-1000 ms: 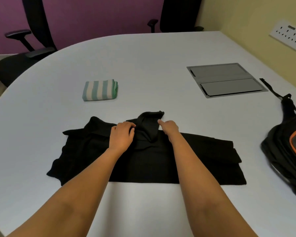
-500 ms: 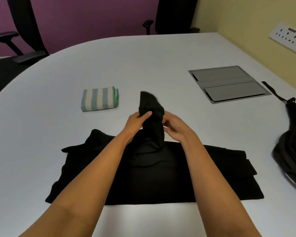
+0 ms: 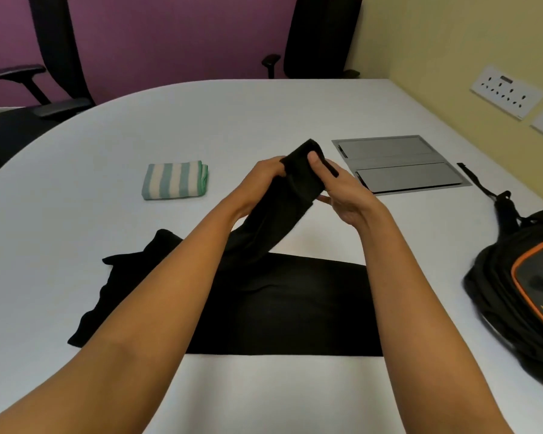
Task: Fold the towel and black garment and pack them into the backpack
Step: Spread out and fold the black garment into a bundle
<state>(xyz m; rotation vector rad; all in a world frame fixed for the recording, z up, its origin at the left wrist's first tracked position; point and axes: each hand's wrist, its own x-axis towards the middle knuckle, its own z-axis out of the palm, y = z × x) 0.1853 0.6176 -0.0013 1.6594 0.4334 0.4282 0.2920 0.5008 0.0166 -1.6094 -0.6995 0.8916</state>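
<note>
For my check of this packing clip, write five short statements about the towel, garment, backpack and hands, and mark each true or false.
1. The striped towel lies folded on the table. True.
2. The backpack lies at the table's right side. True.
3. The left hand and the right hand both grip a raised part of the black garment. True.
4. The striped towel is inside the backpack. False: it lies on the table, apart from the backpack.
5. The whole black garment is held off the table. False: most of it lies flat on the table.
</note>
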